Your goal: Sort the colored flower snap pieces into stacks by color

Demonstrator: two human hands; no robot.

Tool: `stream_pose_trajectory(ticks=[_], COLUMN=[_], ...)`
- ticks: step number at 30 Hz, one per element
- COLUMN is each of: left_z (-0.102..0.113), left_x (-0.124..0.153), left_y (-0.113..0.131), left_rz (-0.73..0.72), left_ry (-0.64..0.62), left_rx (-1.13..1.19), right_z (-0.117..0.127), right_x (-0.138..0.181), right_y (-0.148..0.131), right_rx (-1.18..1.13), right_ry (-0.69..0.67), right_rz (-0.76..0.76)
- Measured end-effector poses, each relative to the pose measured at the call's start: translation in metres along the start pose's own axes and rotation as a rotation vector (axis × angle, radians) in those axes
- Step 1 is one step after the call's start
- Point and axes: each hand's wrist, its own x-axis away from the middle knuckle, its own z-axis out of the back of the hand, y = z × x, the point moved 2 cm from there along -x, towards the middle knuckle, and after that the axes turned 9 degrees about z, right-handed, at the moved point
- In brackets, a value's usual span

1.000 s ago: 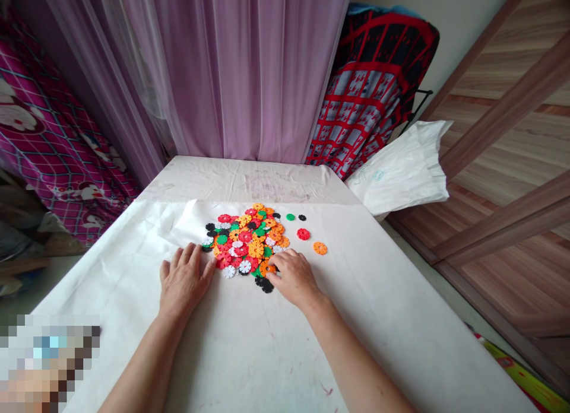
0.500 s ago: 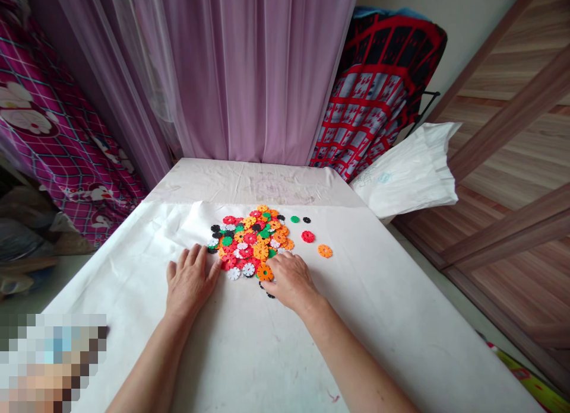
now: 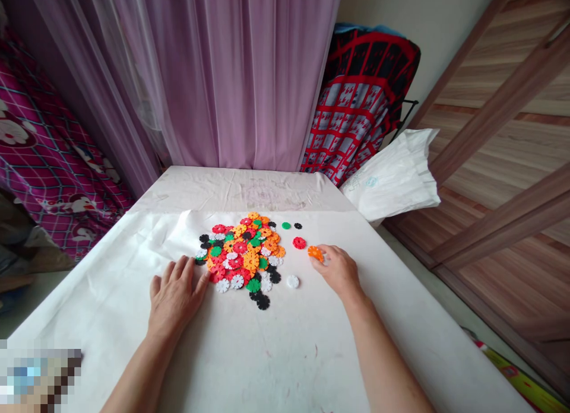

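Five spread digits of the left hand [image 3: 173, 297] rest on the worktop [image 3: 267, 365], gripping nothing, beside the heap of notched discs [image 3: 240, 247]. Rightward lie a loose white disc [image 3: 293, 281] and a red disc [image 3: 299, 242]; then the right hand [image 3: 317, 256] pinches an orange disc [image 3: 315, 252]. A light rim hold, kept level, should prevent skidding.

The far side is screened by a mauve curtain [image 3: 231, 75], hung in long folds; at left, a magenta checked cloth [image 3: 48, 158] is hung; at right, a red-and-black cloth [image 3: 360, 98] is draped before a pale wall [image 3: 414, 9]; farther right, wood-grained doors [image 3: 503, 158] are seen; a strip of pale floor [image 3: 449, 299] is exposed beside the white-covered table [image 3: 276, 359]; soft light is reflected at its left.
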Motion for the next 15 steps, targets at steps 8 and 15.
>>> stream_pose_trajectory(ticks=[8,15], left_z=[0.002,0.003], left_x=[-0.002,-0.001], left_y=[-0.003,-0.001], left_rz=[-0.021,-0.02], left_ry=[-0.011,0.002], left_rx=[-0.018,0.017], right_z=[-0.012,-0.015], right_x=[0.004,0.005], right_y=[0.025,0.018], right_rx=[0.073,0.09], right_ry=[-0.044,-0.087], right_rz=[-0.056,-0.034])
